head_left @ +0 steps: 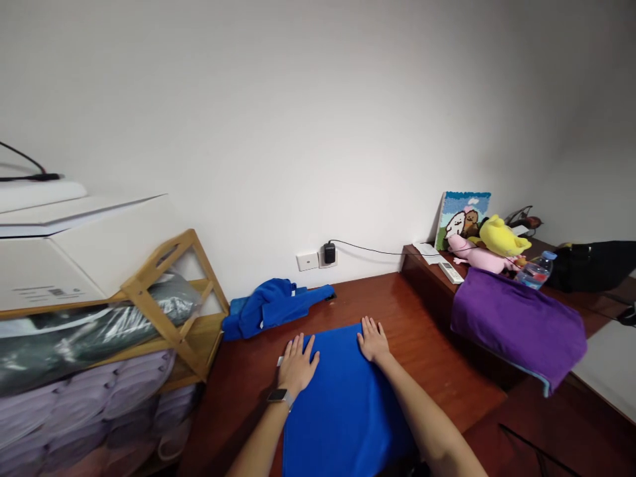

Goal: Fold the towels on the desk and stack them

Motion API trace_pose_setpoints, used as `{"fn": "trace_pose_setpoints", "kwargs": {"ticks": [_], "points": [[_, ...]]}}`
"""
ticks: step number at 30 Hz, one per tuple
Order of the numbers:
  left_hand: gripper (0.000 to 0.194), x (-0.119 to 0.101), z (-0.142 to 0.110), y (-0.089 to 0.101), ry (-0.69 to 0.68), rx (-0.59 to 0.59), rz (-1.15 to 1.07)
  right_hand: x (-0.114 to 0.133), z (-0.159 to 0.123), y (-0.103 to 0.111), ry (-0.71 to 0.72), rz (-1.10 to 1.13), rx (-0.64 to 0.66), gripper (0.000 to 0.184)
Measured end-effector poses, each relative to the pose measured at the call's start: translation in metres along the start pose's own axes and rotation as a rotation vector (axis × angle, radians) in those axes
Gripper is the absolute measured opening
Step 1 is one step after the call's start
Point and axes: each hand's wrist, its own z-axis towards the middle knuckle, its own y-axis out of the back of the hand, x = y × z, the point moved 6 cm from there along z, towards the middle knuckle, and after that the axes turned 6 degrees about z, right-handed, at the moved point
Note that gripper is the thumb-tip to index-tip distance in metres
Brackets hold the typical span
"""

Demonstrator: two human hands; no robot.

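Note:
A blue cloth (342, 404) lies spread flat on the dark red wooden surface (407, 311) in front of me. My left hand (297, 364), with a watch on the wrist, rests flat on the cloth's far left corner, fingers stretched out. My right hand (372, 339) lies flat on the cloth's far right corner, fingers also spread. Neither hand holds anything. A second blue garment (273, 306) lies crumpled by the wall, beyond my left hand.
A purple towel (519, 324) drapes over a raised ledge at right, with plush toys (489, 248), a water bottle (536, 270), a remote (451, 271) and a picture behind it. A wooden rack (169, 298) with bagged items and a white box stands at left. A charger (328, 252) is plugged into the wall.

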Motion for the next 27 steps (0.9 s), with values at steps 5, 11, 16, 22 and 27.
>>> {"fn": "trace_pose_setpoints", "kwargs": {"ticks": [5,11,16,22,27], "points": [[0.059,-0.029,0.006,0.004,-0.087,-0.039,-0.010,0.074,-0.009,-0.016,0.286,0.026,-0.087,0.066],[0.060,-0.018,-0.002,-0.011,-0.081,-0.031,-0.026,0.078,-0.010,-0.041,0.352,0.091,-0.074,0.065],[0.065,0.012,-0.003,-0.010,-0.076,-0.043,-0.041,0.012,0.002,-0.014,0.160,0.028,-0.049,0.066],[0.060,-0.020,-0.029,0.003,-0.165,-0.107,-0.058,0.032,-0.023,-0.007,0.179,0.037,-0.138,0.065],[0.058,-0.068,-0.093,-0.009,-0.215,-0.127,-0.053,0.077,-0.091,-0.056,0.360,0.119,-0.188,0.059]]}}
